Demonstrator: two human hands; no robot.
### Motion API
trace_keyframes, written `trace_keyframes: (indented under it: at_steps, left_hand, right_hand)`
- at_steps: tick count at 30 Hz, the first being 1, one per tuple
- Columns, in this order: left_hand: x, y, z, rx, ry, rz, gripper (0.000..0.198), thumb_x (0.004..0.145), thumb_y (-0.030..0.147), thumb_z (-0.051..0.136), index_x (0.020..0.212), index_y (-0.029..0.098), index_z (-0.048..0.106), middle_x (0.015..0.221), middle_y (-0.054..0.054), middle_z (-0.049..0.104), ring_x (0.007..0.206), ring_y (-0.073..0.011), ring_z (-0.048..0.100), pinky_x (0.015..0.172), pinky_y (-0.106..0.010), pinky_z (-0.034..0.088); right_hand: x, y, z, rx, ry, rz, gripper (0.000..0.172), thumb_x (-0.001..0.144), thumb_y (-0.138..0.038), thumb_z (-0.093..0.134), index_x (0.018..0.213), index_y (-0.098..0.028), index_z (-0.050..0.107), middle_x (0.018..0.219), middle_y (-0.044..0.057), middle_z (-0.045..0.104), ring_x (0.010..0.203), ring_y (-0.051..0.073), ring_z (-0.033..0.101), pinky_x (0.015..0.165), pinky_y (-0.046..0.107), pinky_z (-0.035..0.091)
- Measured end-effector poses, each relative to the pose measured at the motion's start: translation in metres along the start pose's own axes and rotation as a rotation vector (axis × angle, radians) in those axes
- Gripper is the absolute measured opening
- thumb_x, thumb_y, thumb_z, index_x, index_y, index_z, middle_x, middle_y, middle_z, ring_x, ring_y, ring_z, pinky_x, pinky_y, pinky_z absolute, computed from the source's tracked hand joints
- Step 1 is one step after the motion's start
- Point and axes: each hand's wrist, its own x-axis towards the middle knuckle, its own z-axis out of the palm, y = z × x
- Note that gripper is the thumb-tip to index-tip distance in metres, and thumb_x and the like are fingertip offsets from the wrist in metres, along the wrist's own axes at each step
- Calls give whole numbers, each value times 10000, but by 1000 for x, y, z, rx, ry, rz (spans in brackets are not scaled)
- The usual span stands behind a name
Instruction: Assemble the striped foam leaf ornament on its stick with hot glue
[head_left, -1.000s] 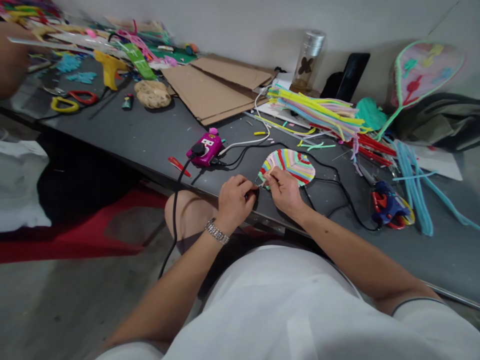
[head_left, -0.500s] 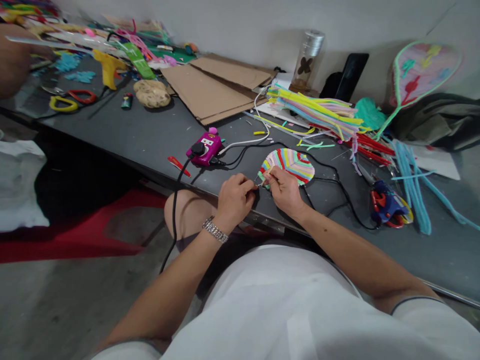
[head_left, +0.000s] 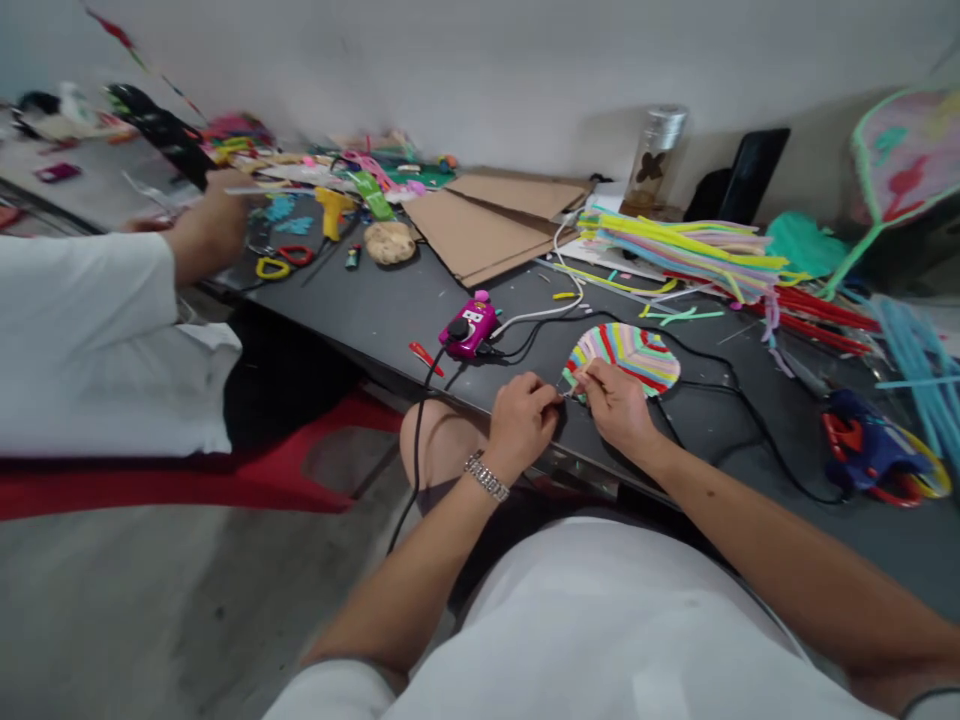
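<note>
Right hand [head_left: 616,405] is pinching a pale strip [head_left: 582,376]; left hand [head_left: 523,425] is curling beside it, hold unclear | striped oval [head_left: 624,350] is lying on the grey table [head_left: 360,315], at the right fingertips | risk: an arm catching the black cord [head_left: 765,440] could be skewing the oval

I'm working from a single feed, worn on the person's head, that faces forward and steeply down over the white shirt [head_left: 585,620] and forearms [head_left: 780,540]. The view is wide, so the hands [head_left: 521,425], fairly near the lens, look small around mid-frame. I see the counter [head_left: 360,310] slanting from upper left to lower right, with the wall [head_left: 487,80] behind it, a co-worker's sleeve [head_left: 82,330] at left, and floor [head_left: 112,600] below.
</note>
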Motion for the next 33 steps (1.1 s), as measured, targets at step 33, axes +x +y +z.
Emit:
trace_keyframes:
  at_steps: [33]
  left_hand:
    - [-4,-3,7,-53,68,3,222,863,79,557,894,219,727,927,-66,649,918,-234,593,805,-363,449]
  right_hand:
    - [2,1,0,28,-33,28,280,1042,-308,460,790,-227,552,733,-1,607,674,145,568,690,268,438]
